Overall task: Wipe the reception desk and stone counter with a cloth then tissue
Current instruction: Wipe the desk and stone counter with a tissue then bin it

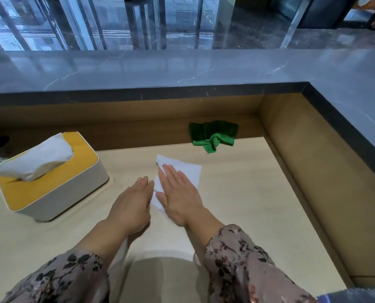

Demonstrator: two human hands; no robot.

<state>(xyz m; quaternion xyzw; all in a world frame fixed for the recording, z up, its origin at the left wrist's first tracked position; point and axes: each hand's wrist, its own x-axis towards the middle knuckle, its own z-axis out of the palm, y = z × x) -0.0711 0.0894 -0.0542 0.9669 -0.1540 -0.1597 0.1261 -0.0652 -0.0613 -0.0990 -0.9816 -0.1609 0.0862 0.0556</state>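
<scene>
A white tissue (187, 170) lies flat on the pale wooden reception desk (243, 206). My right hand (179, 193) rests palm down on the tissue, fingers straight and together. My left hand (133, 202) lies flat on the desk just left of the tissue, its fingertips at the tissue's edge. A crumpled green cloth (212, 135) sits at the back of the desk against the wooden wall. The grey stone counter (182, 66) runs along the back and down the right side, raised above the desk.
A tissue box (53, 184) with a yellow lid and a tissue sticking out stands on the desk to the left. A wooden wall (313, 160) closes the desk's right side. Beyond the counter are dark glossy floor and metal legs.
</scene>
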